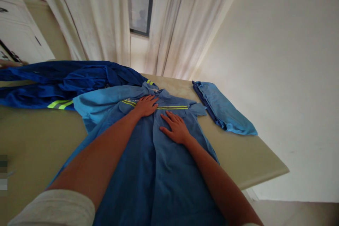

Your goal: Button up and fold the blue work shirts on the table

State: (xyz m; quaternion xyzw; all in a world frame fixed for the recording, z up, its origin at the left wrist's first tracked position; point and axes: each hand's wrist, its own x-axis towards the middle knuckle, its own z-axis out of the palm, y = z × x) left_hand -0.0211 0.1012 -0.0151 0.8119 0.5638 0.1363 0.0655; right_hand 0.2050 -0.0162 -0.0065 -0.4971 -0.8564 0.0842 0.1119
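Observation:
A blue short-sleeved work shirt (140, 155) lies spread on its back, collar away from me, with yellow stripes across the chest. My left hand (145, 106) rests flat on the chest near the front opening, partly covering some white lettering. Lower and to the right, my right hand (176, 127) presses on the shirt front with its fingers spread. Neither hand grips the cloth. The left sleeve area is spread out wide, while the right sleeve looks bunched and short. My forearms hide part of the shirt's lower body.
A beige tabletop (254, 162) carries the shirt. Dark blue garments with reflective bands (79, 77) lie at the back left. A folded blue garment (225, 107) sits at the right, near the wall (291, 77). Curtains (100, 17) hang behind; a white cabinet (21, 24) stands far left.

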